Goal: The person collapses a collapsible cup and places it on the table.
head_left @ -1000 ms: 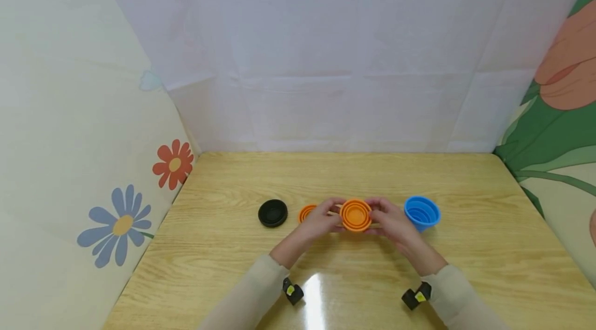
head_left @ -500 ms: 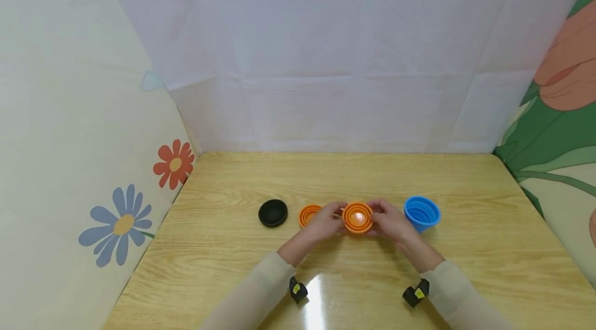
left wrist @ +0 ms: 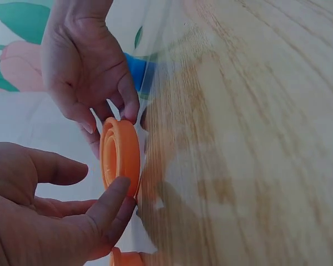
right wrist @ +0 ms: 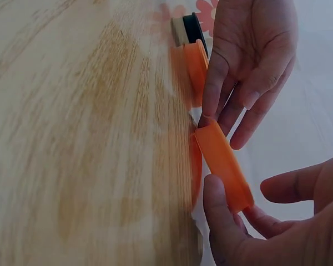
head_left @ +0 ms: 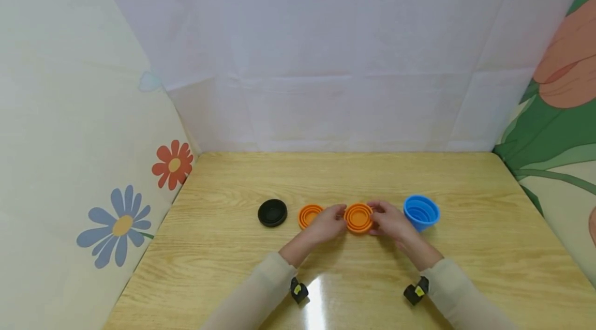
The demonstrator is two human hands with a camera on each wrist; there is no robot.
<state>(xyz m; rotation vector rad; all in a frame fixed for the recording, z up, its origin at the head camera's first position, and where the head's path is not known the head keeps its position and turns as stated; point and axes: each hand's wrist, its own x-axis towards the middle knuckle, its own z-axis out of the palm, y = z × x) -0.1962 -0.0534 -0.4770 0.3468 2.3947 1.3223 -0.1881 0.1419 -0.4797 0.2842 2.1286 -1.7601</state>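
Between my two hands is an orange collapsible cup point(head_left: 358, 218), folded flat into rings with its opening upward. My left hand point(head_left: 328, 223) holds its left edge with curled fingers; in the left wrist view the thumb point(left wrist: 117, 191) lies against its side. On the opposite edge, my right hand point(head_left: 390, 221) grips it by thumb and fingers. In the right wrist view the cup point(right wrist: 225, 166) is tilted close over the table. A second folded orange cup point(head_left: 308, 213) lies left of it, partly hidden by my left hand.
A folded black cup point(head_left: 272, 212) lies further left on the wooden table point(head_left: 223, 268). An extended blue collapsible cup point(head_left: 421, 212) sits just right of my right hand. White cloth point(head_left: 298, 61) hangs behind, with flowered cloth at both sides.
The held orange cup has come down toward the table and slightly right, both hands moving with it. More of the second orange cup shows now. The black and blue cups stay put.
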